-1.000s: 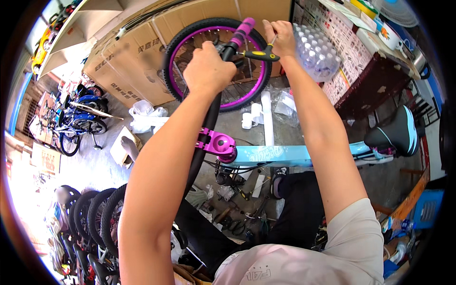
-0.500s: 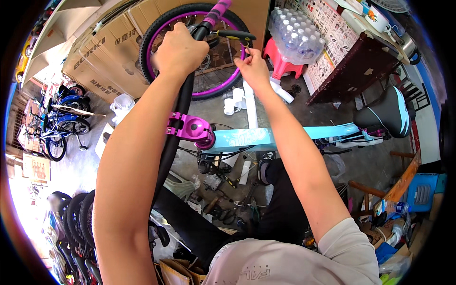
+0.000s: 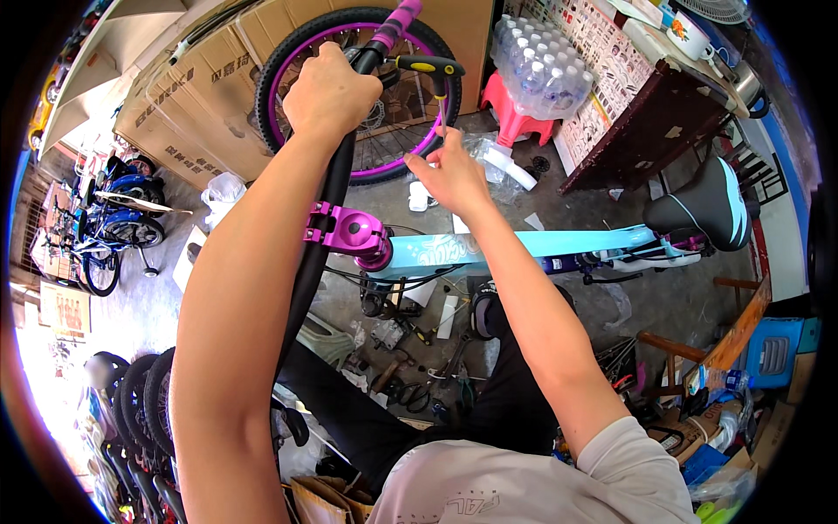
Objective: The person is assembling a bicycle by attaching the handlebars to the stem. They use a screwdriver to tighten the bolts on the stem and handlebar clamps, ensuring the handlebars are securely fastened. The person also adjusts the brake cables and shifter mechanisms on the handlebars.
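My left hand (image 3: 332, 92) is closed around the black handlebar (image 3: 316, 236), just below its purple grip (image 3: 397, 24). Beside it, a T-handle wrench (image 3: 428, 66) with a black and yellow handle juts out sideways from the bar, its thin shaft pointing down. My right hand (image 3: 451, 177) is at the lower end of that shaft; a fingertip appears to touch it, with the thumb spread away. The bar runs through a purple stem (image 3: 353, 234) on a light-blue bicycle frame (image 3: 524, 246). A black and blue saddle (image 3: 707, 210) is at the right.
Behind the bar stands a purple-rimmed wheel (image 3: 278, 96) against a large cardboard box (image 3: 192, 113). Wrapped bottles (image 3: 546, 74) rest on a red stool (image 3: 515, 113). Tools and scraps litter the floor near my legs. Several bicycles (image 3: 122, 218) stand left; a wooden chair (image 3: 738, 332) is at right.
My right hand has moved down and slightly left, its thumb spreading from the fingers. More of the wrench's shaft shows now. My left hand stays on the handlebar.
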A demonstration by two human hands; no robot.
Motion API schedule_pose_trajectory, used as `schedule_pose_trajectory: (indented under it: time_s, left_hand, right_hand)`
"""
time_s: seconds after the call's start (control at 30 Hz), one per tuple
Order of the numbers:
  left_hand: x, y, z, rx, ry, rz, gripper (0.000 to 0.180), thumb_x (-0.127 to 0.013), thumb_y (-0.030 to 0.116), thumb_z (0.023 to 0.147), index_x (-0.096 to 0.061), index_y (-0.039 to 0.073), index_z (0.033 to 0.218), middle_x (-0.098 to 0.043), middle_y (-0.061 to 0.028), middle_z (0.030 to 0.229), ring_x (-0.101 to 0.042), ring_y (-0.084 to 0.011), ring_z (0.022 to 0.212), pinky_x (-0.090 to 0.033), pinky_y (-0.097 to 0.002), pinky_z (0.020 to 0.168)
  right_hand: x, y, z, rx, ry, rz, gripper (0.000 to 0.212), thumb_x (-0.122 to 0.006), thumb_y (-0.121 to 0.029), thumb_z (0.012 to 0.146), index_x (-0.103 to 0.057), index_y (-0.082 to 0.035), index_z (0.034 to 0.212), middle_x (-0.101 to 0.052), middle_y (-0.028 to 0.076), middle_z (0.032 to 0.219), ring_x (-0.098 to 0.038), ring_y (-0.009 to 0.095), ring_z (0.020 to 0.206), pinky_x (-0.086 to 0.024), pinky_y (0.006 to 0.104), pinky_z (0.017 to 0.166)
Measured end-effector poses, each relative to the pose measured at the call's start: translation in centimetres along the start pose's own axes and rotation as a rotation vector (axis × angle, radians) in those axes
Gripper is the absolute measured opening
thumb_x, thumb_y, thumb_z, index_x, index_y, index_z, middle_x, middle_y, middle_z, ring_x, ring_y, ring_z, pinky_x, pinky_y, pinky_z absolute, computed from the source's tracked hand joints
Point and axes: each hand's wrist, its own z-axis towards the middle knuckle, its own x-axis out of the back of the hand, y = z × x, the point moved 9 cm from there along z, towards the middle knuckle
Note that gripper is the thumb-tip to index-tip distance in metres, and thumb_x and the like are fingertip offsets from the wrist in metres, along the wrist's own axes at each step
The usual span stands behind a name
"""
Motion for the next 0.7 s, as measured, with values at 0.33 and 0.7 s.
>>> schedule_pose_trajectory:
  time_s: [0.33, 0.7]
  left_hand:
    - [0.2, -0.1, -0.2, -0.001, 0.012, 0.006, 0.054, -0.069, 0.030, 0.084, -0.060, 0.003, 0.130, -0.070, -0.0195, 0.123, -0.072, -0.0371, 0.111, -0.056, -0.0467, 0.093]
    - [0.4, -0.3, -0.2, -0.002, 0.029, 0.018, 0.055, -0.068, 0.030, 0.084, -0.059, 0.002, 0.131, -0.070, -0.0201, 0.123, -0.072, -0.0372, 0.112, -0.056, -0.0469, 0.094]
  right_hand:
    - [-0.3, -2.1, -3.4, 0.017, -0.015, -0.031, 0.090, -0.073, -0.058, 0.089, -0.042, 0.001, 0.149, -0.076, 0.009, 0.096, -0.075, 0.031, 0.094, -0.055, 0.0412, 0.084]
    - [-0.3, -3.9, -5.7, 0.010, -0.094, 0.143, 0.092, -0.070, -0.058, 0.089, -0.040, 0.002, 0.151, -0.076, 0.010, 0.090, -0.075, 0.033, 0.092, -0.056, 0.0429, 0.084]
